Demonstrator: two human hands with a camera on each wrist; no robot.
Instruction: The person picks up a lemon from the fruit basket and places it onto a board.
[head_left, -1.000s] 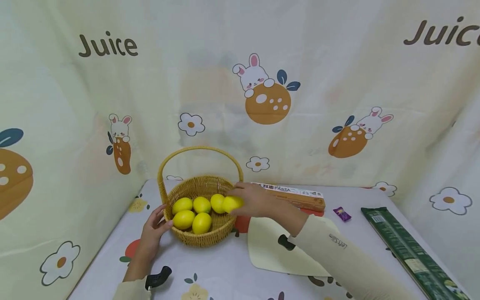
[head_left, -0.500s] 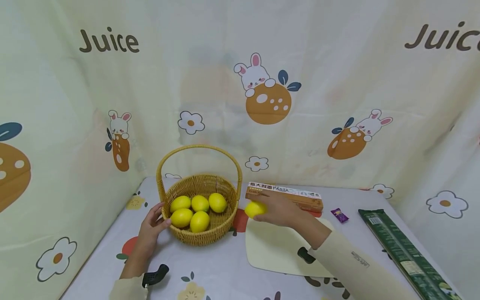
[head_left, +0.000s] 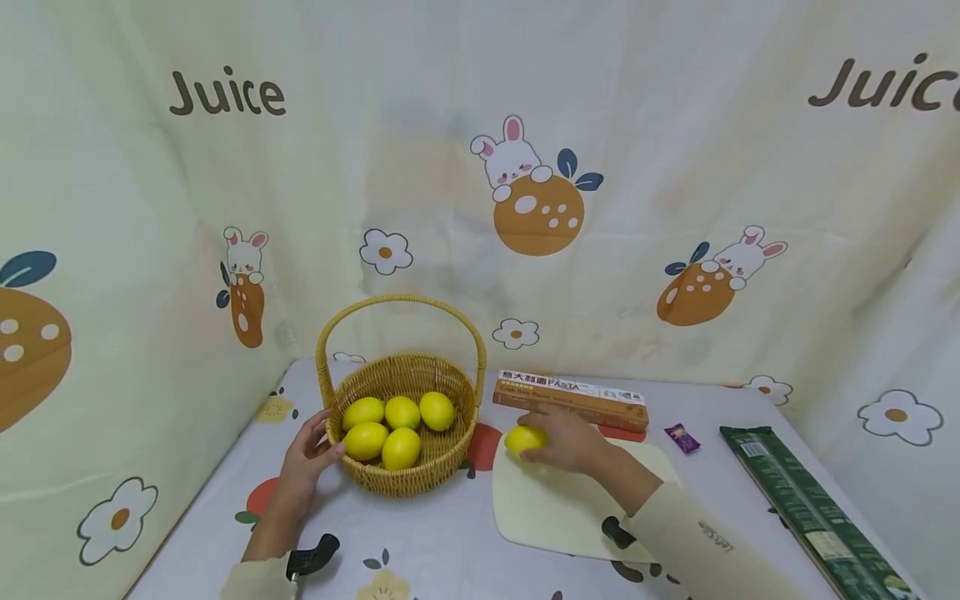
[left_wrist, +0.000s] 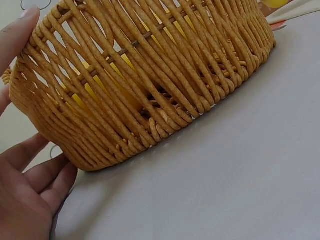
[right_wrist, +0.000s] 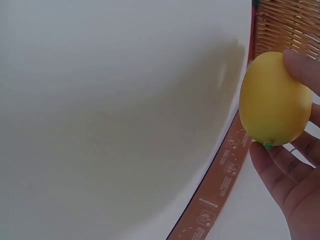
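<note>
My left hand [head_left: 302, 468] holds the left side of a wicker basket [head_left: 420, 481], thumb at the rim and fingers against the outer wall in the left wrist view. Several yellow lemons [head_left: 402, 448] lie in the basket. Over the back left corner of a pale cutting board [head_left: 555, 512], my right hand [head_left: 564, 443] grips one lemon [head_left: 521, 442] between thumb and fingers. A small green tip shows on this lemon [right_wrist: 275, 100] in the right wrist view. Whether it touches the board is hard to tell.
Behind the board lies a brown and white pasta box [head_left: 573, 402]. To its right are a small purple wrapped candy [head_left: 682, 438] and a long green package [head_left: 813, 504]. The basket's tall handle [head_left: 401, 297] arches upward. A printed curtain hangs behind and beside the table.
My right hand has carried the lemon out of the basket, rightward and then slightly lower over the cutting board. My left hand has stayed at the basket.
</note>
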